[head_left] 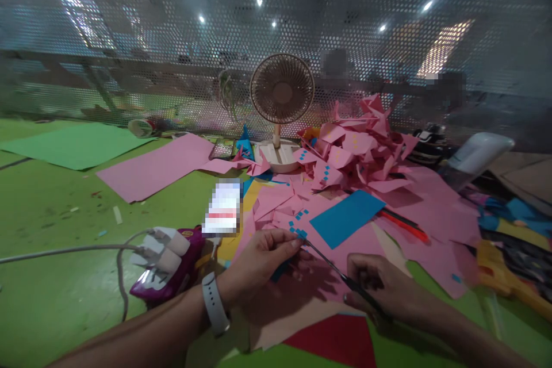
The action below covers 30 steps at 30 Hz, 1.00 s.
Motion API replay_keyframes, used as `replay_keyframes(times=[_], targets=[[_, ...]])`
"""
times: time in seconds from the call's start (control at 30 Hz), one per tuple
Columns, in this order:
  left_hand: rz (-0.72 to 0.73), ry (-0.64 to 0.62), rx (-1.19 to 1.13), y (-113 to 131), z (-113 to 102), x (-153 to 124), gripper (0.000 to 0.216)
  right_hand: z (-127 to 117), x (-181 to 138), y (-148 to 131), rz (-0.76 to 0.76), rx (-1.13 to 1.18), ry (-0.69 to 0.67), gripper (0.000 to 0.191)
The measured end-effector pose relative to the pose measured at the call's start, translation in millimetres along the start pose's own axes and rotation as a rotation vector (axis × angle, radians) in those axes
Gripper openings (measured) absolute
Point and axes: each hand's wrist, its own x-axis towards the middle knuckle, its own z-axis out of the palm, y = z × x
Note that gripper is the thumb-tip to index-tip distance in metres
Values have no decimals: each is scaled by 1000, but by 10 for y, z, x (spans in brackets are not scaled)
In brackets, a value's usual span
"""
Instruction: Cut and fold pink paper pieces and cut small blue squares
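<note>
My left hand (276,250), a white watch band (214,305) on its wrist, pinches a small piece of blue paper (281,270) that is mostly hidden by the fingers. My right hand (379,287) is closed round the dark handles of a pair of scissors (330,264). The thin blades point up and left, their tip at the left fingertips. Several small blue paper squares (298,219) lie on pink paper (276,207) just beyond the left hand. A blue paper rectangle (347,217) rests further right.
A small fan (282,92) stands at the back beside a heap of folded pink paper (362,144). A lit phone (223,207) and a purple power strip with white plugs (172,259) are on the left. A red-and-black pen-like object (405,224) and a yellow tool (495,267) lie right.
</note>
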Motion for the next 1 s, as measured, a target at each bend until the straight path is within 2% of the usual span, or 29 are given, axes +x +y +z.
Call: replay_keyframes(times=[0.57, 1.0], targets=[[-24, -3, 40, 1, -10, 3, 29, -8, 3, -33, -20, -21, 22, 35], [-32, 21, 16, 38, 3, -23, 27, -23, 18, -8, -11, 102, 46, 38]])
